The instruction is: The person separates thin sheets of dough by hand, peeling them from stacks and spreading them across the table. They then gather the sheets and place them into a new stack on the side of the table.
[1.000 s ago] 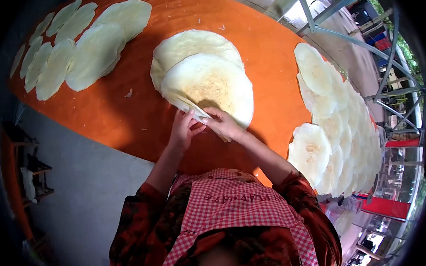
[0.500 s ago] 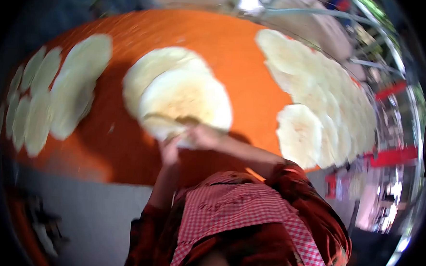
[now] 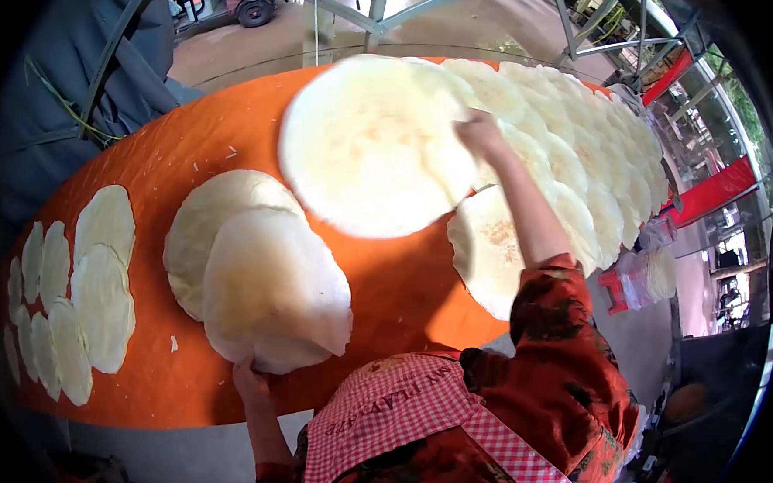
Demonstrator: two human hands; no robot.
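My right hand (image 3: 479, 134) is closed on the right edge of a large round flatbread (image 3: 374, 145), which is raised above the orange table and slightly blurred. My left hand (image 3: 250, 376) grips the near edge of another thin flatbread (image 3: 275, 288); its fingertips are partly hidden beneath that edge. This second piece overlaps a further round flatbread (image 3: 195, 231) lying at its left. Below my right forearm lies a browned flatbread (image 3: 491, 247), at the near end of the overlapping rows.
Rows of overlapping flatbreads (image 3: 575, 146) cover the right part of the orange table (image 3: 154, 343). Several pale flatbreads (image 3: 99, 305) lie at its left end. A metal frame (image 3: 376, 18) stands behind the far edge, with a grey cover (image 3: 35, 109) at the left.
My hands were together at the front flatbread. The right one has moved up and to the right with a large flatbread; the left stays at the near edge. The head view has shifted.
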